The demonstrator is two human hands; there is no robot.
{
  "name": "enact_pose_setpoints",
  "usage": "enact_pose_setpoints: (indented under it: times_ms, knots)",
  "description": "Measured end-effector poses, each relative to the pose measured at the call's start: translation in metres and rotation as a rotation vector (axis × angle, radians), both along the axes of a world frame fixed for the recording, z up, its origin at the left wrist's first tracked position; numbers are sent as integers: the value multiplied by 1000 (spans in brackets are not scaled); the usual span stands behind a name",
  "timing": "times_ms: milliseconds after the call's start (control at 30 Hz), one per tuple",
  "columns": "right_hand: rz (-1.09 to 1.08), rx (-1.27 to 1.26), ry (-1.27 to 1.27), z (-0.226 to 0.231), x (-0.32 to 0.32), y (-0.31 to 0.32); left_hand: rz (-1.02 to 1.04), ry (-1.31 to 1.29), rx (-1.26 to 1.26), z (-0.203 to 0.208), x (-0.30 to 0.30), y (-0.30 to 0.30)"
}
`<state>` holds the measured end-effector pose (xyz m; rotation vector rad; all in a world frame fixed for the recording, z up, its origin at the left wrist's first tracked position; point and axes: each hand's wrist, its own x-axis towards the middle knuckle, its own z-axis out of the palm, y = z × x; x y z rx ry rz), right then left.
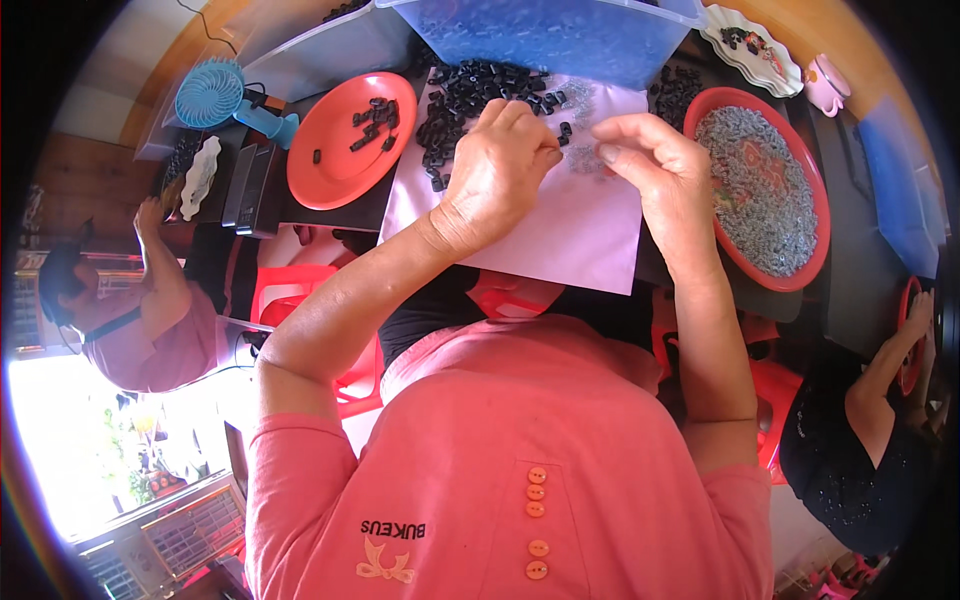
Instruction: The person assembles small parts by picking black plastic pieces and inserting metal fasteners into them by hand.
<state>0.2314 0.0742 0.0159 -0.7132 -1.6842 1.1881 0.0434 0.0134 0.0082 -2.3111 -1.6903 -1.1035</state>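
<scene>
My left hand [505,165] is closed over the pink sheet [510,245], fingers curled and thumb tip against them. Whatever it grips is hidden. Opposite it, my right hand [662,160] has its thumb and index fingertips drawn close together. Anything between them is too small to make out. Black small plastic parts [480,85] are heaped on the sheet beyond and beside my left hand. A thin scatter of tiny silvery pieces [580,155] lies between the two hands. One black part [566,130] sits apart from the heap, close to my left fingers.
A red plate [335,165] with several black parts stands left. A red tray [812,245] of silvery pieces stands right. Behind the sheet is a blue bin [540,45]. A blue fan [215,95], white dish [715,20] and pink cup [826,85] stand around. People sit at both sides.
</scene>
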Motion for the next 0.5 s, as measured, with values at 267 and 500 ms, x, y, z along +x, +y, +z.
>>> enact_pose_setpoints:
  times_ms: [267,500]
  knots:
    - [177,-174,88,20,-12,-1,-18,-955,-573,50,14,-5]
    - [138,-101,158,15,-9,1,-21,-874,-565,48,9,6]
